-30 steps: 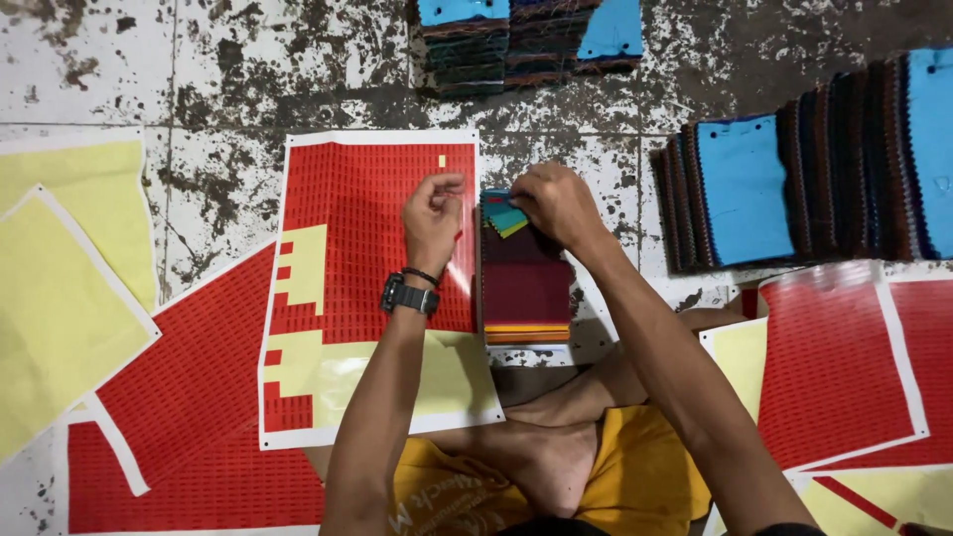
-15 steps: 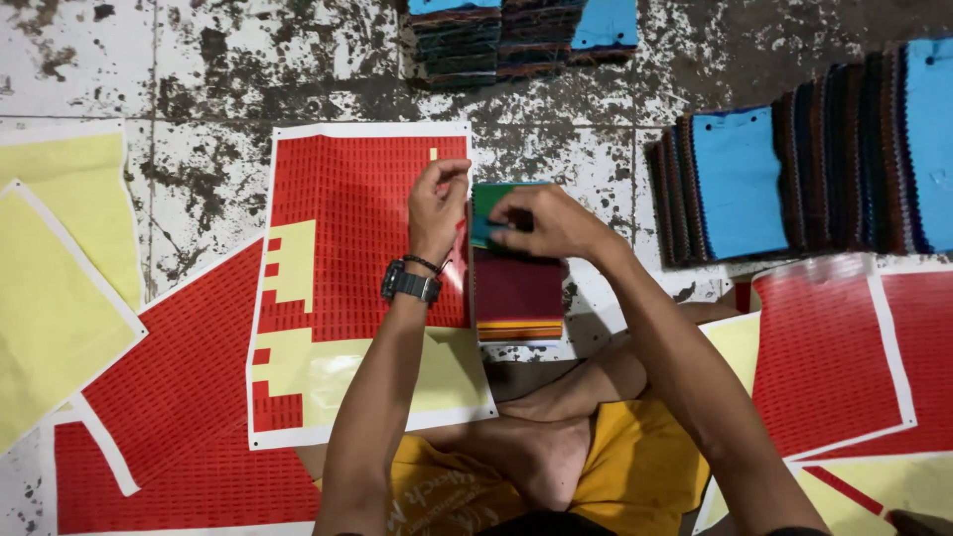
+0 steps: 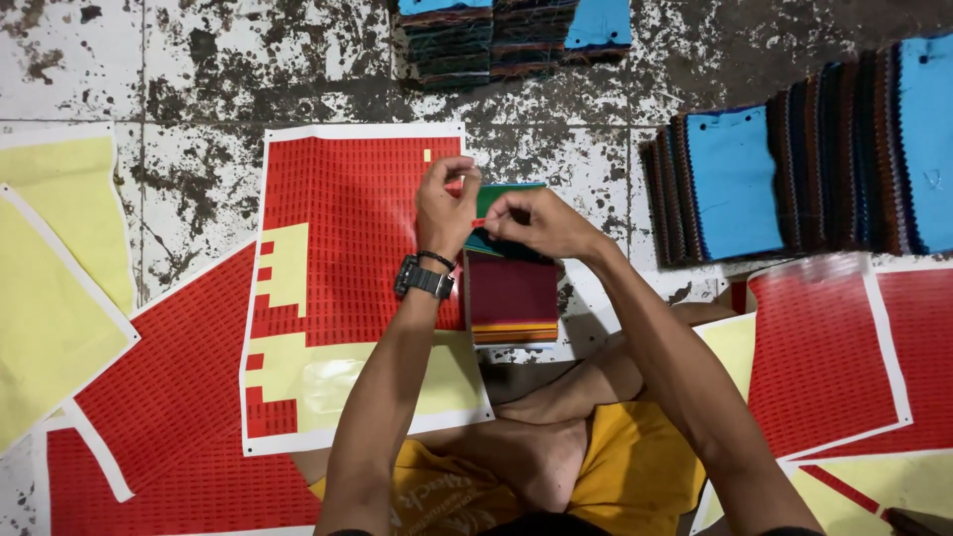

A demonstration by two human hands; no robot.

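Sitting cross-legged on the stained floor, the person works over a stack of fabric swatches (image 3: 511, 298), maroon on top, that lies just right of a red sticker sheet (image 3: 347, 238). Above the stack's far end, the left hand (image 3: 444, 203), a dark watch (image 3: 422, 279) on its wrist, has thumb and forefinger pinched together; whether a sticker sits between them cannot be told. The right hand (image 3: 536, 220) presses its curled fingers down on the stack's green top swatch (image 3: 493, 197).
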